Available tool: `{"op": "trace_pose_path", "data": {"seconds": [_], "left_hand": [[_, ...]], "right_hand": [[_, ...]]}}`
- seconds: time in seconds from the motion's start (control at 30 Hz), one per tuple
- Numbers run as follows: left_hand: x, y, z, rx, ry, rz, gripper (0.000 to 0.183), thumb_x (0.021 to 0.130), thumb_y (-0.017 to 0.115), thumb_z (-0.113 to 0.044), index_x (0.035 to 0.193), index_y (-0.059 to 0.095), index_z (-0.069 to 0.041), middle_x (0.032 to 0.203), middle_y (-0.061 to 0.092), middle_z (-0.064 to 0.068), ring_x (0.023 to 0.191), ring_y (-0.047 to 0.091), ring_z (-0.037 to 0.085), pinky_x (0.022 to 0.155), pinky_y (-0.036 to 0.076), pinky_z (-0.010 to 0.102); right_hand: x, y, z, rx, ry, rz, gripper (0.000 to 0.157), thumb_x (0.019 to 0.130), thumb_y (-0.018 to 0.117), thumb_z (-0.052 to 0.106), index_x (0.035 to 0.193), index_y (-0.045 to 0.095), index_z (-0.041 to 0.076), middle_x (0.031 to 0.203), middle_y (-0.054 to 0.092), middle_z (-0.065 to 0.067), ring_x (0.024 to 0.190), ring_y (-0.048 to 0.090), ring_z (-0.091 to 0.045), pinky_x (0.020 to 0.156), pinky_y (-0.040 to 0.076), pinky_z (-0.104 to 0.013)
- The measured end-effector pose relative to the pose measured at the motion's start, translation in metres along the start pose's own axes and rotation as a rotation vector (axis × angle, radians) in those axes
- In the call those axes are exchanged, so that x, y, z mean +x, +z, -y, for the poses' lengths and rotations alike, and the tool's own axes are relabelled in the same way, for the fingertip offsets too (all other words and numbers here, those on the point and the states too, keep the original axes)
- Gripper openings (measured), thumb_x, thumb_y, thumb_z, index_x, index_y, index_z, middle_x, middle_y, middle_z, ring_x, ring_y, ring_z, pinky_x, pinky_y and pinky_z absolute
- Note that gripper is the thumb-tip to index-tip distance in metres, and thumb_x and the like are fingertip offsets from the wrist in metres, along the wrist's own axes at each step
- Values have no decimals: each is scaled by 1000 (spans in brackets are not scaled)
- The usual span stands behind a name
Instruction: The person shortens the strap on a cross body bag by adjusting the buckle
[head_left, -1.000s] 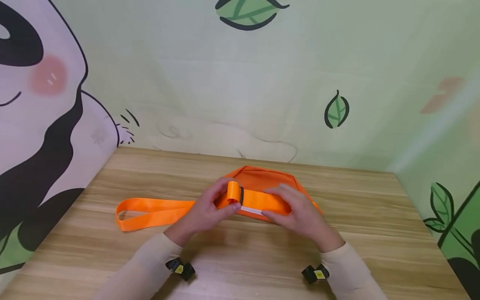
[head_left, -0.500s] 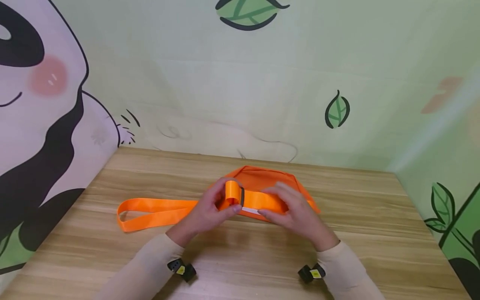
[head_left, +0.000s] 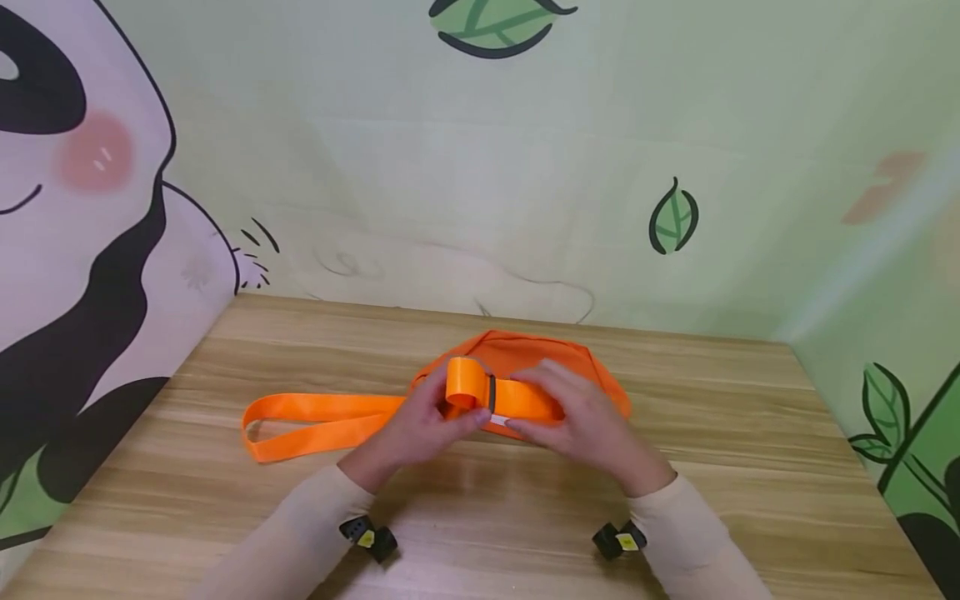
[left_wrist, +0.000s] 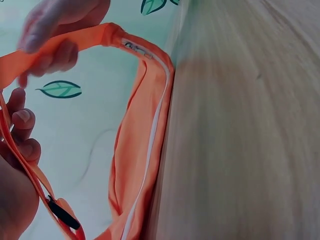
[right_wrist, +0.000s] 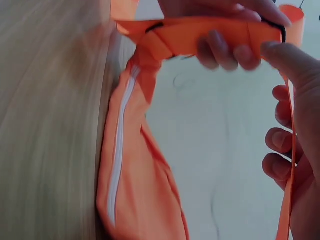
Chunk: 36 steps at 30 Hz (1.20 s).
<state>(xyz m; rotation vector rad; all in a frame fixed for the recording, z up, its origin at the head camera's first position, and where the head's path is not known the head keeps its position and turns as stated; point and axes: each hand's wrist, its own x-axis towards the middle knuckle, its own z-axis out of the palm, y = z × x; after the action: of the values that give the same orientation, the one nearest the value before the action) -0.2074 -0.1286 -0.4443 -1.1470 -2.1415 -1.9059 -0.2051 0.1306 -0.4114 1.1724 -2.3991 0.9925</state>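
Note:
An orange waist bag (head_left: 525, 354) with a white zip (left_wrist: 152, 135) stands on the table behind both hands. Its orange strap (head_left: 532, 402) is lifted in front of it. My left hand (head_left: 423, 425) pinches the strap beside a black slider (head_left: 492, 393), where a short loop of strap (head_left: 465, 381) bulges up. On the other side, my right hand (head_left: 588, 425) holds the strap between thumb and fingers, close to the slider. A second black slider (left_wrist: 62, 214) shows on the strap in the left wrist view. Parts of the strap are hidden behind the hands.
A long strap loop (head_left: 322, 437) lies on the wooden table (head_left: 712, 467) to the left. Behind the table rises a pale green wall (head_left: 375, 167) painted with leaves and a panda. Each wrist wears a small black camera (head_left: 378, 542).
My right hand has slid left, closer to the left hand and slider. The loop bulging at the slider looks slightly larger. The strap loop on the table has shifted a little right.

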Motion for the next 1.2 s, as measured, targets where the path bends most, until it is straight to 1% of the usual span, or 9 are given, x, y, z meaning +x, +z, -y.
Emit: {"op": "trace_pose_path", "data": {"seconds": [0.1, 0.17, 0.4, 0.57, 0.8, 0.9, 1.0, 1.07, 1.2], "left_hand": [[-2, -4, 0, 16, -39, -32, 43, 102, 76, -17, 135, 54, -3, 109, 60, 12, 98, 62, 18, 89, 58, 26], [-4, -6, 0, 21, -57, -44, 43, 102, 76, -18, 136, 54, -4, 107, 61, 11, 97, 63, 18, 88, 59, 27], [-5, -8, 2, 30, -32, -55, 41, 101, 75, -12, 135, 54, -2, 104, 60, 9, 94, 62, 18, 87, 58, 28], [-6, -6, 2, 20, -44, -73, 42, 101, 75, -13, 135, 54, 0, 104, 59, 9, 93, 61, 16, 85, 57, 26], [-4, -5, 0, 30, -66, -52, 46, 100, 78, -15, 135, 52, 0, 105, 60, 10, 93, 62, 18, 85, 58, 27], [-4, -4, -1, 15, -84, -46, 50, 98, 79, -12, 136, 50, 2, 105, 60, 10, 92, 62, 17, 84, 58, 28], [-3, -4, -1, 27, -95, -34, 46, 97, 80, -10, 132, 52, 1, 102, 61, 10, 89, 62, 17, 82, 58, 28], [-2, -4, -1, 44, -105, -27, 47, 96, 82, -13, 131, 53, -2, 103, 63, 9, 90, 63, 17, 84, 59, 29], [-1, -5, -3, 87, -114, 4, 56, 94, 86, -18, 136, 52, -2, 112, 65, 9, 100, 65, 18, 92, 59, 28]], "right_hand": [[-7, -5, -8, -50, 3, -33, 52, 81, 95, 13, 127, 71, 9, 114, 73, -3, 96, 63, -15, 82, 58, -30], [-12, -7, -14, -50, 0, -51, 53, 79, 96, 11, 126, 72, 8, 114, 73, -4, 98, 64, -16, 85, 58, -30], [-17, -9, -23, -38, -68, -62, 47, 84, 94, 15, 125, 72, 8, 112, 73, -4, 98, 63, -16, 86, 56, -27], [-16, -7, -22, -20, -76, -73, 52, 78, 95, 8, 125, 72, 8, 111, 72, -4, 99, 63, -16, 87, 56, -26], [-13, -7, -17, 4, -69, -66, 52, 78, 95, 8, 124, 72, 8, 109, 72, -3, 97, 62, -14, 85, 54, -24], [-11, -6, -14, 20, -63, -55, 49, 82, 93, 10, 125, 71, 8, 108, 71, -2, 96, 61, -13, 82, 54, -24], [-9, -5, -12, 30, -63, -49, 44, 87, 90, 15, 126, 71, 9, 107, 70, -1, 94, 59, -12, 78, 53, -24], [-8, -4, -11, 34, -60, -43, 42, 89, 89, 18, 127, 72, 10, 108, 70, -1, 94, 58, -11, 78, 53, -24], [-5, -1, -7, 36, -53, -26, 44, 87, 91, 15, 126, 72, 10, 108, 69, -1, 93, 57, -11, 77, 52, -25]]}}
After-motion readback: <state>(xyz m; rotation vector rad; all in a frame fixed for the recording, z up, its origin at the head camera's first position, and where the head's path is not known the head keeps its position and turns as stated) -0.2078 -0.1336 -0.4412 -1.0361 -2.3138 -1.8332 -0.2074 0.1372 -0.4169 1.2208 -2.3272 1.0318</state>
